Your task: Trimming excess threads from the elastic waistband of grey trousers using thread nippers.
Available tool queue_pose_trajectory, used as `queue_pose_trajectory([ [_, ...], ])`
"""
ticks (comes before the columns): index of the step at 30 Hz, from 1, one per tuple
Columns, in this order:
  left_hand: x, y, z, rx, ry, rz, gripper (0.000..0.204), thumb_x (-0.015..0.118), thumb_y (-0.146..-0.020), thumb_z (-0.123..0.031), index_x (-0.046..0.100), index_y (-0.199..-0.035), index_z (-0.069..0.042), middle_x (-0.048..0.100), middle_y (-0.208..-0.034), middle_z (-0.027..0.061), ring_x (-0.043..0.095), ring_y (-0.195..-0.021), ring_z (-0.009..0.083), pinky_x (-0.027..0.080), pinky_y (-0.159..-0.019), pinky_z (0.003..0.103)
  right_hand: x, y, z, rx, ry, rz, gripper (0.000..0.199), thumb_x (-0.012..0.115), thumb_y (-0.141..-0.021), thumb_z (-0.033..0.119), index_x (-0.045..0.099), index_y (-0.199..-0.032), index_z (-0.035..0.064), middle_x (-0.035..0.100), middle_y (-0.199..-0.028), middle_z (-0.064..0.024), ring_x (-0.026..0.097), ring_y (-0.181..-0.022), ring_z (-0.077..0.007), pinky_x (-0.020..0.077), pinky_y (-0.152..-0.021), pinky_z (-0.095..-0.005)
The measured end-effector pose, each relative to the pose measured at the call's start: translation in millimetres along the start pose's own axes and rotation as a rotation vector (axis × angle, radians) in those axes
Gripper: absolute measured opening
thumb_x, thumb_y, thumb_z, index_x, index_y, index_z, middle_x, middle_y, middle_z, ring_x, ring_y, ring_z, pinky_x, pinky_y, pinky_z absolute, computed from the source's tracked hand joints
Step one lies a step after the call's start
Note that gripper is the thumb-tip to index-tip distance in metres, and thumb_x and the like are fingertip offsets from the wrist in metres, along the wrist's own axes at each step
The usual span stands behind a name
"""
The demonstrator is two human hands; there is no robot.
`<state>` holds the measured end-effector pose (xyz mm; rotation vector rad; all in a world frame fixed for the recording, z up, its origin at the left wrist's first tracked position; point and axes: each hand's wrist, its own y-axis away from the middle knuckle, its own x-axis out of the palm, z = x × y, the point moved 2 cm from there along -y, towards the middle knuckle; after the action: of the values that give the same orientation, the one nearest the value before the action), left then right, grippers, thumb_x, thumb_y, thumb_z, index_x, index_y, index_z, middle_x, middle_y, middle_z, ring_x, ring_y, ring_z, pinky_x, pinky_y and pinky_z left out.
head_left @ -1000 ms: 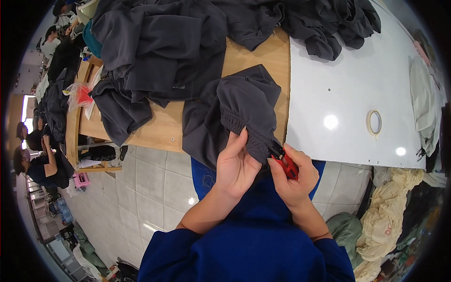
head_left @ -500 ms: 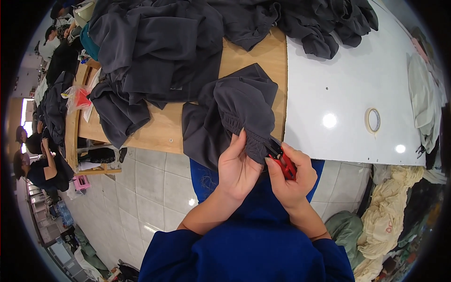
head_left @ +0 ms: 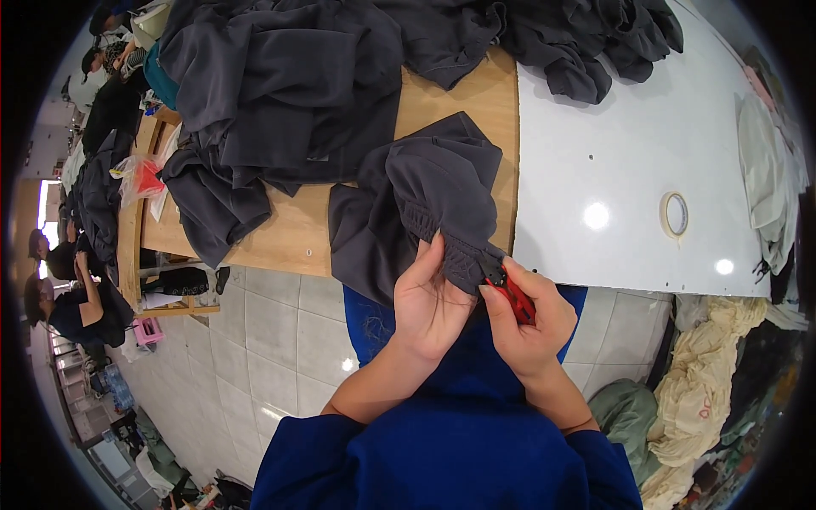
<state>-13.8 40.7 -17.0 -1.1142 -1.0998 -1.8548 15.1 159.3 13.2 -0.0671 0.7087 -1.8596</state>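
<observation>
A dark grey garment (head_left: 425,195) with a gathered elastic band hangs over the front edge of the wooden table (head_left: 297,229). My left hand (head_left: 429,302) grips the band's edge from below. My right hand (head_left: 527,319) holds a small red thread snipper (head_left: 514,297), its black tip against the fabric beside my left fingers. My blue sleeves fill the lower middle of the view.
A heap of dark grey garments (head_left: 280,85) covers the back of the table. To the right lies a white board (head_left: 629,170) with a tape roll (head_left: 676,214). Cream and green cloth (head_left: 705,391) is piled on the floor at right. Other people (head_left: 76,297) sit at far left.
The garment and both hands have shifted slightly; the snipper stays at the band's edge. Little else differs.
</observation>
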Motion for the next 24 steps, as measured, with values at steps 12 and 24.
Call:
queue_pose_trajectory([
  [12, 2.7, 0.6, 0.2, -0.012, -0.047, 0.040, 0.036, 0.033, -0.098, -0.016, 0.042, -0.125, 0.005, 0.047, -0.130, 0.0164, 0.043, -0.124, 0.0252, 0.033, -0.108, 0.039, -6.6, -2.2, 2.0, 0.007, 0.061, 0.018, 0.030, 0.076, -0.066, 0.000, 0.065, -0.093, -0.0002, 0.057, -0.057, -0.0063, 0.049, -0.044, -0.0119, 0.0368, -0.042, -0.0212],
  [24, 5.2, 1.1, 2.0, -0.016, -0.060, 0.037, 0.036, 0.033, -0.098, -0.016, 0.041, -0.126, 0.005, 0.046, -0.131, 0.0173, 0.042, -0.124, 0.0253, 0.033, -0.108, 0.039, -11.0, 0.9, -0.9, -0.027, 0.068, 0.048, 0.034, 0.077, -0.065, 0.001, 0.062, -0.096, -0.0014, 0.060, -0.064, -0.0076, 0.053, -0.048, -0.0124, 0.0393, -0.045, -0.0213],
])
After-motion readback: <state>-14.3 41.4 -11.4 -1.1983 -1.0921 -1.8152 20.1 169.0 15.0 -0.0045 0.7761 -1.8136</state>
